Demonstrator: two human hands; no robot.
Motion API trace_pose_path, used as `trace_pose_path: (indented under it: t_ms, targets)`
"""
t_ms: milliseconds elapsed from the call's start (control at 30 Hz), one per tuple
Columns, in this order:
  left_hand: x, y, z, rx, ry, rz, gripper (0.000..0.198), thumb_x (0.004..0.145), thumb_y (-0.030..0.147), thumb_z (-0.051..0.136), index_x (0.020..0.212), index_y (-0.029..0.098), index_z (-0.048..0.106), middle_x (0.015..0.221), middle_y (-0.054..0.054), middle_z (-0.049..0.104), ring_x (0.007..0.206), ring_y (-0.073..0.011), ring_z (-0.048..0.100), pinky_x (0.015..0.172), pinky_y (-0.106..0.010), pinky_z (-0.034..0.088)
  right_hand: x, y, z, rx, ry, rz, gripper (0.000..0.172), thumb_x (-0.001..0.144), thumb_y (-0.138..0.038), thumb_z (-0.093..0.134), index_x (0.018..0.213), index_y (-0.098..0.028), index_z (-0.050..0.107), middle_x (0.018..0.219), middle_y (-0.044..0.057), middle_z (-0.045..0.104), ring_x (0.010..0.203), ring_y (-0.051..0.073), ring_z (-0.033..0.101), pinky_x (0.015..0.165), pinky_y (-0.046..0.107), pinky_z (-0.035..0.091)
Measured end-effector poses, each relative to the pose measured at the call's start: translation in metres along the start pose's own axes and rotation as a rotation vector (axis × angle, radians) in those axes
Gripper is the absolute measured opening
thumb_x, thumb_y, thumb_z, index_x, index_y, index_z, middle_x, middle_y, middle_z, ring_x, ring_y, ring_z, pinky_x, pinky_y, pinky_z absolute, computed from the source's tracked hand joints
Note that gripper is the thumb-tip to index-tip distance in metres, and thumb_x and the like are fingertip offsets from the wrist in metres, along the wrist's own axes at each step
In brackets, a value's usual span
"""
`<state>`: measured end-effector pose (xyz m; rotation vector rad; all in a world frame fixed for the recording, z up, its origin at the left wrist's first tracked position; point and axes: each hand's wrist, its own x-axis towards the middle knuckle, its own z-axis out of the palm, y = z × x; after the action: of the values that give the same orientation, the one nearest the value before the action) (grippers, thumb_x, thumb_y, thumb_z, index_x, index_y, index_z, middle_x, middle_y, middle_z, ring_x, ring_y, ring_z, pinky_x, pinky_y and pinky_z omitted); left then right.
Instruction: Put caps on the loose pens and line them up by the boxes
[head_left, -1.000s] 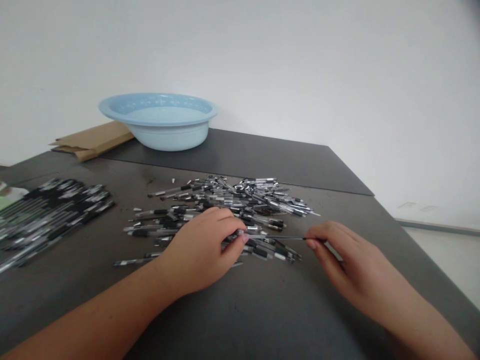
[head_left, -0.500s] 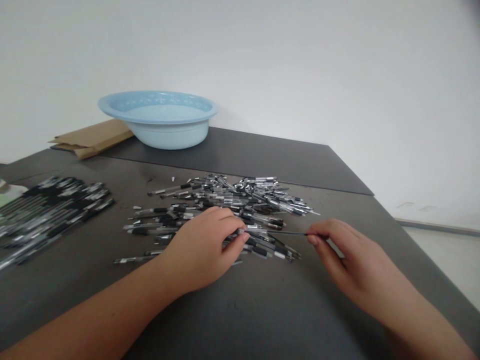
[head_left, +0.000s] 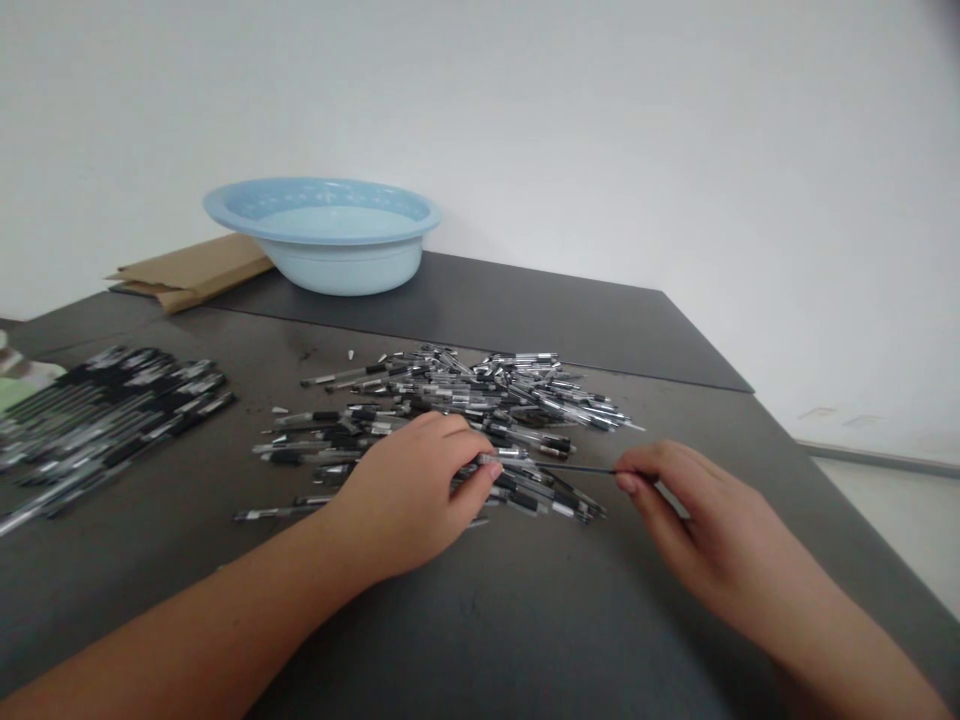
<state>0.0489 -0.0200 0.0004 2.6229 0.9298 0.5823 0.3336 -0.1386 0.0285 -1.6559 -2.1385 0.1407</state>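
My left hand (head_left: 420, 490) is closed over the near side of a pile of pens (head_left: 465, 395), its thumb and forefinger pinching a clear pen barrel (head_left: 513, 454). From that barrel's right end a thin dark pen refill (head_left: 577, 467) sticks out, lying almost level. Its outer end is pinched between the thumb and forefinger of my right hand (head_left: 697, 530). How deep the refill sits inside the barrel cannot be made out. Pens in the pile are clear with black grips, and my left hand hides some of them.
A light blue basin (head_left: 345, 268) stands at the back by the wall, beside a brown paper bag (head_left: 191, 270). More pens (head_left: 120, 410) lie side by side at the left, near a pale green and white item (head_left: 30, 378). The dark table's (head_left: 525, 620) right edge slopes away.
The view has shifted slightly, so the things on the table appear a little further right. Both hands keep the same pinch on the barrel and refill.
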Motion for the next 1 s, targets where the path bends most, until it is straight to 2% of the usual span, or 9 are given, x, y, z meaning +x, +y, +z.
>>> trace_pose_path:
  t_ms: [567,667,767,833,900,1000]
  targets:
    - [-0.002,0.002,-0.001,0.006,-0.023,-0.001,0.025,0.105,0.038,0.054,0.109,0.022,0.073,0.104,-0.006,0.071,0.100,-0.0251,0.061,0.092,-0.041,0.047,0.001,-0.002,0.000,0.006,-0.001,-0.024,0.013,0.108,-0.028,0.051,0.113,-0.026,0.062,0.101,0.007,0.071,0.091,0.024,0.069,0.078,0.038,0.055]
    - [-0.001,0.005,-0.002,0.018,-0.066,0.042,0.028,0.106,0.041,0.052,0.102,0.022,0.072,0.099,-0.005,0.070,0.097,-0.0248,0.060,0.088,-0.040,0.045,0.001,-0.007,0.006,0.077,-0.034,0.002,0.013,0.108,-0.029,0.053,0.111,-0.027,0.066,0.102,0.006,0.073,0.093,0.024,0.071,0.081,0.040,0.057]
    - [0.001,0.005,-0.004,-0.005,-0.121,0.081,0.035,0.109,0.039,0.046,0.088,0.022,0.067,0.090,-0.004,0.067,0.090,-0.0224,0.059,0.083,-0.038,0.042,0.001,-0.010,0.014,0.352,0.059,0.140,0.020,0.105,-0.035,0.061,0.123,-0.029,0.067,0.119,0.009,0.076,0.109,0.027,0.073,0.093,0.044,0.060]
    - [0.002,0.005,-0.006,-0.027,-0.105,0.059,0.035,0.110,0.037,0.045,0.086,0.021,0.066,0.088,-0.003,0.066,0.088,-0.0216,0.058,0.082,-0.038,0.041,0.004,-0.009,0.017,0.712,0.212,0.267,0.030,0.106,-0.042,0.058,0.132,-0.029,0.065,0.130,0.011,0.075,0.119,0.029,0.073,0.102,0.049,0.060]
    - [0.003,0.005,-0.007,-0.040,-0.083,0.025,0.036,0.110,0.037,0.044,0.085,0.021,0.064,0.086,-0.003,0.065,0.087,-0.0214,0.057,0.081,-0.037,0.041,0.009,-0.005,0.017,1.055,0.304,0.379,0.033,0.107,-0.044,0.054,0.131,-0.026,0.068,0.131,0.013,0.076,0.120,0.030,0.074,0.106,0.052,0.059]
    - [0.003,0.005,-0.009,-0.038,-0.065,-0.012,0.039,0.110,0.039,0.041,0.083,0.021,0.062,0.084,-0.003,0.063,0.085,-0.0217,0.056,0.081,-0.038,0.040,0.017,0.000,0.017,1.285,0.283,0.526,0.028,0.104,-0.040,0.061,0.123,-0.023,0.074,0.129,0.014,0.077,0.118,0.030,0.076,0.107,0.051,0.060]
